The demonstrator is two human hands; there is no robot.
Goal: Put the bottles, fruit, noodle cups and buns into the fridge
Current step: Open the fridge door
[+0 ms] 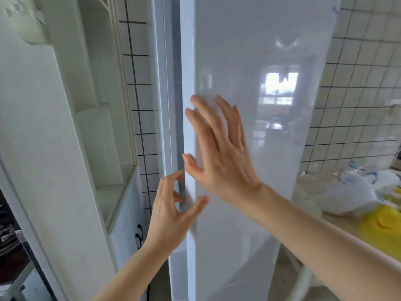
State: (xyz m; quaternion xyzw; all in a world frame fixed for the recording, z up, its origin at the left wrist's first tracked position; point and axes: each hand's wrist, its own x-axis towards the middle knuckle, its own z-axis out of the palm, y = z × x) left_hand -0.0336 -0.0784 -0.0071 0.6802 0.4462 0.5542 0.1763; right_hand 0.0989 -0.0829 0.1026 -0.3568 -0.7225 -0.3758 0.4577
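The tall glossy white fridge (249, 127) stands upright at the frame's centre, its door all but shut with a narrow grey seam down the 9 o'clock edge, while plastic bags (355, 192) and something yellow (382, 227) lie heaped at 4 o'clock, contents unclear.

I'm looking at a home kitchen. A tall white fridge (249, 105) stands against tiled walls (358, 94), with built-in shelves (104, 127) left and bagged groceries (355, 192) on the worktop (338, 220) right.
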